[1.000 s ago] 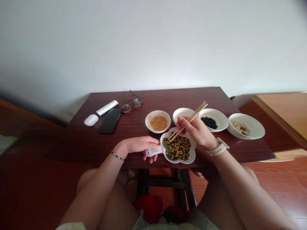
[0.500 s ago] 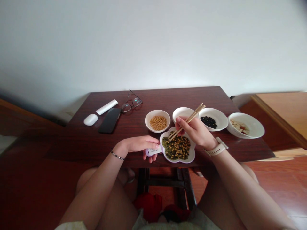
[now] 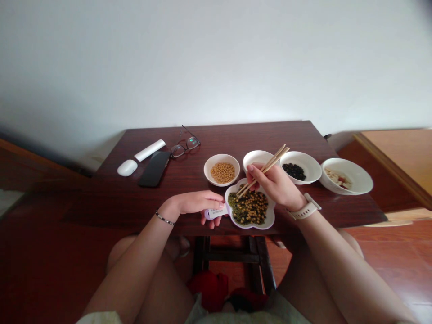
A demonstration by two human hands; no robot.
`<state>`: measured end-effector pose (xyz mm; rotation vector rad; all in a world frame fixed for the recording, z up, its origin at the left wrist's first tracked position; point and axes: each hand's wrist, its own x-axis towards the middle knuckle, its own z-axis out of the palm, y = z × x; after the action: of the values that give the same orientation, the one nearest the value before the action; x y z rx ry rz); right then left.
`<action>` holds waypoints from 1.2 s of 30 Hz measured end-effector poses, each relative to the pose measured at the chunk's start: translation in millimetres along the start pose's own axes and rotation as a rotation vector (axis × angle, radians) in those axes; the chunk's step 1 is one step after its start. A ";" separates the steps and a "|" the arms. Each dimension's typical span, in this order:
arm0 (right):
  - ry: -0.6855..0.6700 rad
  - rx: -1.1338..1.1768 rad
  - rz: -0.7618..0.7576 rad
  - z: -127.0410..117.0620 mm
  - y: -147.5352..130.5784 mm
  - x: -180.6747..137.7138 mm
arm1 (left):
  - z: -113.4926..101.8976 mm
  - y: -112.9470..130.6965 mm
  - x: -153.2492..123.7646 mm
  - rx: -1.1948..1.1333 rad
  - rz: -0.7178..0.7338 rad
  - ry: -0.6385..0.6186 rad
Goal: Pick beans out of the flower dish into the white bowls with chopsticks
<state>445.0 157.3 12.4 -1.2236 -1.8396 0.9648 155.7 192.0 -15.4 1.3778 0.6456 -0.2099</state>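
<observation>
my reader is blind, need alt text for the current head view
A person's right hand holds chopsticks to mixed beans in a dish, its handle in the left hand. Four white bowls stand beyond; glasses and a phone lie left.

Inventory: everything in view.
wall: 1, white, back
table: 1, brown, centre
side table: 1, tan, right
frame: 1, black, below table
dish: 1, white, near edge
beans: many, mixed, dish
chopsticks: 2, tan, over dish
bowls: 4, white, beyond dish
glasses: 1, dark, left
phone: 1, black, left
bar: 1, white, left
rounded object: 1, white, left
watch: 1, cream, right wrist
bracelet: 1, dark, left wrist
left hand: 1, bare, handle
right hand: 1, bare, chopsticks
legs: 2, bare, bottom
</observation>
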 end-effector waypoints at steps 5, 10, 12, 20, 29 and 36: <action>-0.002 -0.003 0.012 -0.8 0.2 0.4 | 0.3 0.3 -0.1 -0.005 -0.005 0.001; 0.014 -0.014 0.031 -0.5 -0.4 -0.7 | -0.3 -1.2 -0.3 0.013 0.007 -0.004; 0.018 -0.002 0.033 -0.1 -0.6 -1.1 | 0.1 -0.6 -0.5 0.016 0.010 -0.002; 0.076 0.152 0.079 0.6 1.7 -1.2 | 1.6 1.0 -0.7 0.005 0.010 0.005; 0.328 0.573 0.136 -2.3 1.1 1.7 | 1.8 -0.5 -0.5 0.002 0.008 0.012; 0.470 0.537 0.101 -0.1 3.9 7.7 | 2.2 0.3 -0.6 0.006 0.006 0.017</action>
<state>444.4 165.7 10.3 -1.0897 -1.0715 1.0316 156.0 189.9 -14.7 1.3882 0.6553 -0.1951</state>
